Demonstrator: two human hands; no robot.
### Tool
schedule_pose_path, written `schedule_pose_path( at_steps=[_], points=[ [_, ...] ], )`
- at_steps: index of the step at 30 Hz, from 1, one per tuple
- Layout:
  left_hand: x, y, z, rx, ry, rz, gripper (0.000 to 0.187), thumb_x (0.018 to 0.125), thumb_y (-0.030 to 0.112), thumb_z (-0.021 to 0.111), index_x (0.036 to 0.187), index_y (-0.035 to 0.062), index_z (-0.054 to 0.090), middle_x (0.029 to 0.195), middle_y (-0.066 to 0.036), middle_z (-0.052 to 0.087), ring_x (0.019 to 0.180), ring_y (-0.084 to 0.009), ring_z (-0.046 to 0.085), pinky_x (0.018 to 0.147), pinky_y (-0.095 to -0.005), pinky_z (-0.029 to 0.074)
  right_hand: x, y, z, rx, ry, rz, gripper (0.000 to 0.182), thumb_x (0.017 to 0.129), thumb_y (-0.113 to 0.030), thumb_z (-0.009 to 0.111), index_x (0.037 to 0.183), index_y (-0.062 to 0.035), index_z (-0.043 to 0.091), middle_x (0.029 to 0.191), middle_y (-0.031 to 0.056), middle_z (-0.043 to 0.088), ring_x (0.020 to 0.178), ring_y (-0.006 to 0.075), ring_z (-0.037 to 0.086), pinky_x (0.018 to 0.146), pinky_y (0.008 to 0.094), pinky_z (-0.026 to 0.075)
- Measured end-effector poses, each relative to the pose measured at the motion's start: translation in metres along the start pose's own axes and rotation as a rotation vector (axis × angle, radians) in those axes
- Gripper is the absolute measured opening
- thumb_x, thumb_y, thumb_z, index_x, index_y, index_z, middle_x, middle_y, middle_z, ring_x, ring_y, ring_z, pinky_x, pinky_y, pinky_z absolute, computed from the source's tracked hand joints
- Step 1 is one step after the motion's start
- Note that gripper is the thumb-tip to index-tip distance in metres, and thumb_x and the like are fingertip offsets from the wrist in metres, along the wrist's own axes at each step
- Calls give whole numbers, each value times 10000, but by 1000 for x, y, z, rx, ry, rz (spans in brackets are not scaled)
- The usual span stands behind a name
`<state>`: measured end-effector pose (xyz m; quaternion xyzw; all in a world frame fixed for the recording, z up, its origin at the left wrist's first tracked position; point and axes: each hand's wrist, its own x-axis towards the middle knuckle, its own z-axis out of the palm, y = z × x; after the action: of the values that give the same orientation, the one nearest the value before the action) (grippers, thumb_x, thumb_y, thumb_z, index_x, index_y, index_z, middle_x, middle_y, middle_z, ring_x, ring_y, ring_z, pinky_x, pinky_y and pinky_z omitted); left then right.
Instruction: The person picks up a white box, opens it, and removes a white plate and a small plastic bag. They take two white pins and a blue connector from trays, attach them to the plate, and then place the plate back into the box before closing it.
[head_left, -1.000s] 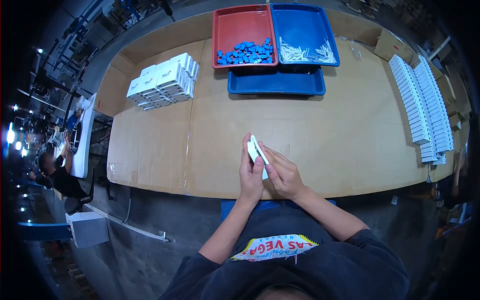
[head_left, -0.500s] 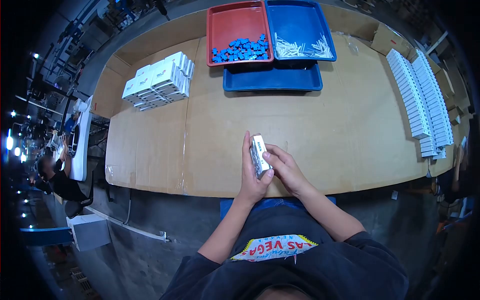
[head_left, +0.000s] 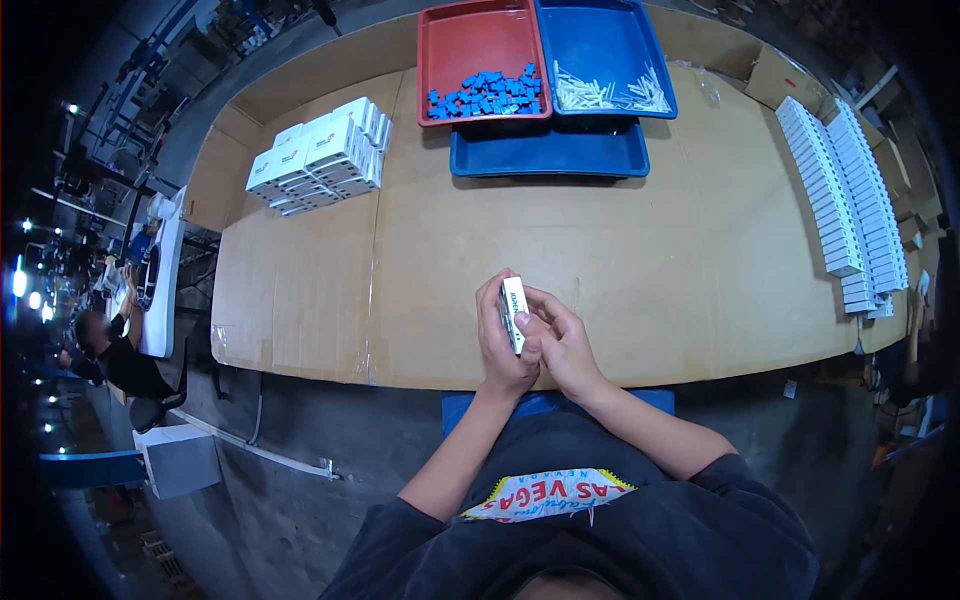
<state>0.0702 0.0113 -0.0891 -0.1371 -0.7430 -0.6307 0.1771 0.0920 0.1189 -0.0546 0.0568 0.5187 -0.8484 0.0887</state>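
A small white box [head_left: 514,306] with printed lettering stands on edge between my two hands, above the near part of the cardboard-covered table [head_left: 480,240]. My left hand [head_left: 500,345] is wrapped round its left side, with the fingers behind it. From the other side my right hand [head_left: 562,345] grips it too, thumb pressed on the printed face. The box's far side and most of my fingertips are hidden.
At the back, a red tray [head_left: 480,50] holds small blue parts and a blue tray [head_left: 600,45] holds white sticks, above another blue tray [head_left: 550,155]. White boxes are stacked left [head_left: 310,155] and in rows right [head_left: 830,190]. A person [head_left: 120,350] sits at far left.
My fingers have closed further round the white box, and it has turned slightly so its printed side shows more upright. Both hands still hold it in nearly the same place.
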Motion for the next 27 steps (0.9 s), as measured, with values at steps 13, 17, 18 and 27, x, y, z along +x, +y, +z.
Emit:
schedule_pose_path(
  at_steps=[13, 17, 18, 27],
  points=[
    [-9, -8, 1, -159, 68, -12, 810, 974, 570, 441, 1447, -88, 433, 1345, -229, 549, 1245, -306, 568, 1095, -440, 445, -11, 2, 4, -307, -51, -219, 474, 1132, -212, 511, 1531, 45, 509, 1465, 161, 615, 1301, 179, 578, 1099, 318, 456],
    [-11, -7, 0, -177, 74, -2, 820, 968, 576, 444, 1442, -93, 433, 1357, -228, 529, 1273, -310, 555, 1114, -451, 432, -12, 2, 4, -377, -68, -285, 483, 1138, -235, 496, 1528, 50, 500, 1439, 203, 633, 1276, 218, 629, 1068, 330, 493],
    [-11, -6, 0, -190, 76, -3, 825, 969, 584, 445, 1442, -93, 433, 1362, -224, 523, 1278, -311, 552, 1118, -453, 430, -12, 1, 4, -392, -68, -280, 482, 1139, -236, 492, 1527, 51, 500, 1439, 210, 634, 1271, 227, 637, 1064, 333, 496],
    [-14, -5, 2, -228, 84, 3, 884, 980, 665, 432, 1445, -87, 433, 1379, -197, 504, 1285, -313, 549, 1124, -458, 424, -17, 0, 7, -452, -43, -303, 480, 1152, -274, 436, 1485, 54, 545, 1322, 174, 700, 1155, 171, 651, 999, 316, 513]
  ],
)
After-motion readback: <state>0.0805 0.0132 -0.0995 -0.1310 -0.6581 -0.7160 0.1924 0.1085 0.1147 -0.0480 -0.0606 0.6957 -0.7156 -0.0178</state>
